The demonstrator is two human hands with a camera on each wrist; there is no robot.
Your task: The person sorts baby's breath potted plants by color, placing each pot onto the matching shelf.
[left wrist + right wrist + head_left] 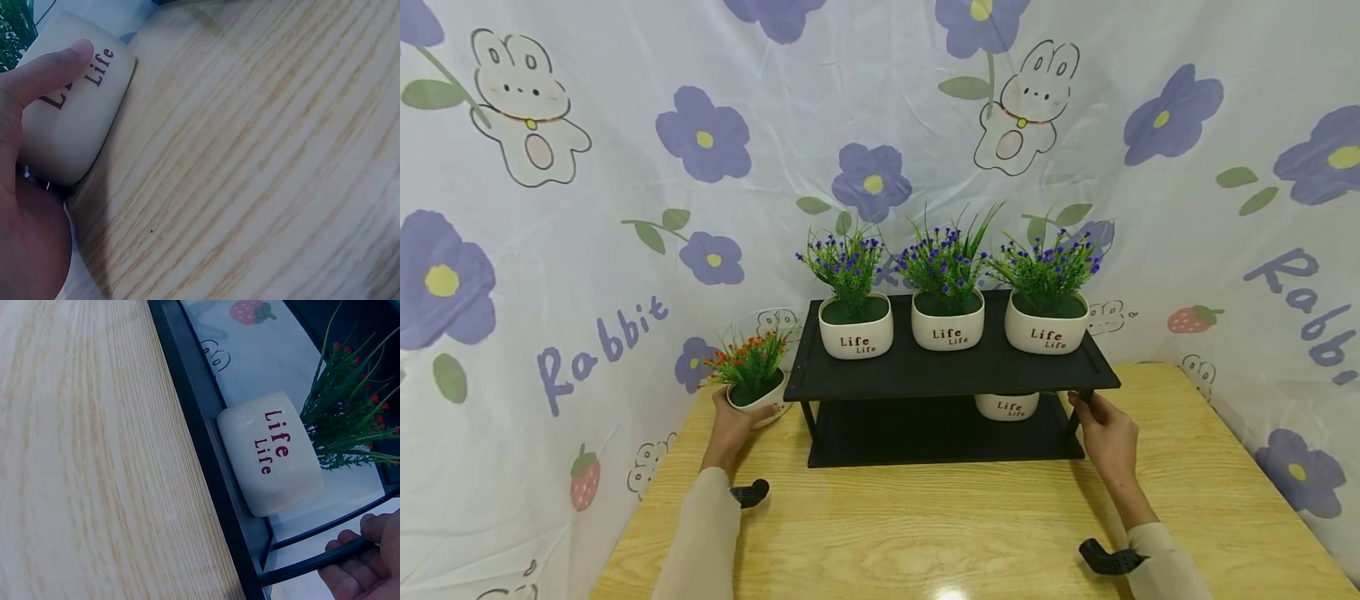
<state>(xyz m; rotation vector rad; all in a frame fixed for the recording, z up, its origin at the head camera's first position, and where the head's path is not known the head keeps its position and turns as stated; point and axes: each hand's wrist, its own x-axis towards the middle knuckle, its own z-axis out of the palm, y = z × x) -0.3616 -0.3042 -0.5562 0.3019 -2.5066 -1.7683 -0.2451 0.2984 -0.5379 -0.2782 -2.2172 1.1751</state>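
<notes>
My left hand grips a white pot with red flowers at the left of the black two-tier shelf. In the left wrist view the thumb lies across the pot's "Life" lettering, and the hand's other fingers are hidden. My right hand holds the shelf's front right post, its fingers curled round it. On the lower tier stands another white pot with red flowers, partly covered by the upper tier in the head view.
Three white pots with purple flowers stand in a row on the upper tier: a left one, a middle one and a right one. The wooden table extends in front. A printed cloth hangs behind.
</notes>
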